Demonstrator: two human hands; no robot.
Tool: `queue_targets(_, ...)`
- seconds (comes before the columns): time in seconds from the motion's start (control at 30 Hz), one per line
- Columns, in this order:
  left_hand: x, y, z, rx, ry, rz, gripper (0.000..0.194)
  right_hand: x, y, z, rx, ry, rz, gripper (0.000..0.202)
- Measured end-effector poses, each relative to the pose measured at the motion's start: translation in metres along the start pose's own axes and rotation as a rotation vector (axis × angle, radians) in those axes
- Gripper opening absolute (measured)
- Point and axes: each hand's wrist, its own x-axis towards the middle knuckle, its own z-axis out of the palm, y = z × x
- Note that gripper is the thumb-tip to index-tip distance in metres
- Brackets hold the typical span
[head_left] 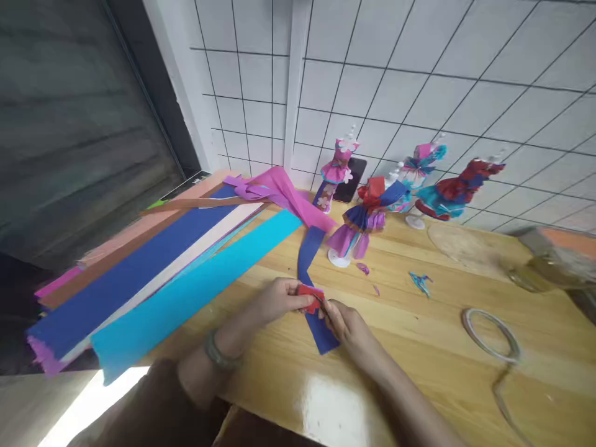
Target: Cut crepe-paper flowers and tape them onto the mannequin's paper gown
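Note:
In the head view, my left hand (285, 298) pinches a small folded piece of red crepe paper (310, 299) above the wooden table. My right hand (344, 320) is closed at the paper's right edge. A thin dark blade, apparently of small scissors (320, 298), shows against the red; the fingers hide most of it. Under both hands lies a dark blue crepe paper strip (323, 335), bent partway along its length. Close by on the left is the end of a wide turquoise crepe strip (195, 285).
Long crepe strips in dark blue (139, 273), pink (293, 195) and other colours cover the left side. Several paper dresses on stands, one red and blue (367, 214), line the back near a phone (356, 177). A tape ring (491, 335) and paper scraps (420, 283) lie right.

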Motion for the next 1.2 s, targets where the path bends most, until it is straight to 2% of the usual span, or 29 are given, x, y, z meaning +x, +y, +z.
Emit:
queue_targets(0.43, 0.0018, 0.0011, -0.0015, 0.004, 0.041, 0.031, 0.029, 0.0008, 0.0032, 0.0004, 0.083, 0.025, 0.059, 0.044)
queue_targets(0.63, 0.0016, 0.0005, 0.0012, 0.045, 0.005, 0.034, 0.035, 0.0034, 0.0079, 0.0045, 0.139, 0.071, 0.073, 0.043)
queue_targets(1.2, 0.0004, -0.0022, 0.0018, 0.073, 0.021, 0.056, 0.028, 0.0032, 0.0056, 0.0057, 0.152, 0.059, 0.049, 0.04)
